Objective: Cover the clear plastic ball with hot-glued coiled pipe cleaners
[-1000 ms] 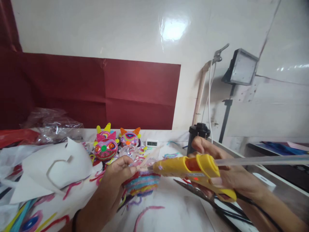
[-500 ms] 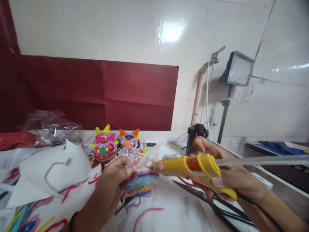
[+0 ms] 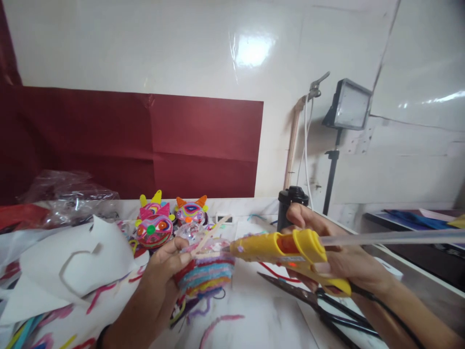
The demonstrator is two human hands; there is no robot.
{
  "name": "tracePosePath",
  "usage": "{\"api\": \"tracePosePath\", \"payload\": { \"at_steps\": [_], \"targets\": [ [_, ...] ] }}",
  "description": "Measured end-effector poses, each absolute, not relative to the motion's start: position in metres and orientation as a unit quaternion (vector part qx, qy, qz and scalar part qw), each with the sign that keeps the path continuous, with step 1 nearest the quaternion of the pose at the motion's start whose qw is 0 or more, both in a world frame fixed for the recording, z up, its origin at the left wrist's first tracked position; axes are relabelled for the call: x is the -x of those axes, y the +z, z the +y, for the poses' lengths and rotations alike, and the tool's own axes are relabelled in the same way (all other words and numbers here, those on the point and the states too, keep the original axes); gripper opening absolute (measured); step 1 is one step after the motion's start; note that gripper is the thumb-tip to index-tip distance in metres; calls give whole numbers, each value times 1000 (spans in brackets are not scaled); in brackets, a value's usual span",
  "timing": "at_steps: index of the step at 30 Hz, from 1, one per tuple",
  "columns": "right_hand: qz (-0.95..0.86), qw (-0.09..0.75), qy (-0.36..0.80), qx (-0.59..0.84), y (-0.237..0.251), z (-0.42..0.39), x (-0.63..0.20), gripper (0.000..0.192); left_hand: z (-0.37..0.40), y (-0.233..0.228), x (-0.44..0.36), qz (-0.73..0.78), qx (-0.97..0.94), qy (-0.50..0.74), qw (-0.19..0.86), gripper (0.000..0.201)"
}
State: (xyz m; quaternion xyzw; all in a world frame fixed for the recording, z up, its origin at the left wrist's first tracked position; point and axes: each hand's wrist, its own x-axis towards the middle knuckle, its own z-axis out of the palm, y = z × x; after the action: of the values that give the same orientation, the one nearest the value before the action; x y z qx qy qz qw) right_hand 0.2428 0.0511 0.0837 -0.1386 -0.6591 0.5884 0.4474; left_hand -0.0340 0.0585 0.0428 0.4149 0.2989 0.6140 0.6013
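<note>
Glue gun (image 3: 286, 246) sits gripped in the right hand (image 3: 337, 261), its long axis running level across the view, nozzle pointing left at the striped pipe-cleaner piece (image 3: 204, 275). That piece is pinched in the left hand (image 3: 163, 276), fingers closed on its top edge, above the middle of the surface (image 3: 261, 320). The nozzle tip meets a pale strip at the piece's top; actual contact is hard to make out. A clear glue stick (image 3: 392, 237) juts from the gun's rear, cut off at the right. Scissors (image 3: 319, 305) lie beneath the gun, partly hidden.
</note>
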Motion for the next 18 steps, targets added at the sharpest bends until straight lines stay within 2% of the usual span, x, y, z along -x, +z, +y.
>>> {"api": "tracePosePath", "payload": {
  "at_steps": [10, 18],
  "targets": [
    [-658, 446, 596, 113, 87, 50, -241, 44, 57, 45, 37, 302, -422, 610, 599, 13],
    [-673, 449, 583, 71, 81, 58, -242, 41, 58, 44, 33, 288, -396, 629, 605, 19]
  ]
}}
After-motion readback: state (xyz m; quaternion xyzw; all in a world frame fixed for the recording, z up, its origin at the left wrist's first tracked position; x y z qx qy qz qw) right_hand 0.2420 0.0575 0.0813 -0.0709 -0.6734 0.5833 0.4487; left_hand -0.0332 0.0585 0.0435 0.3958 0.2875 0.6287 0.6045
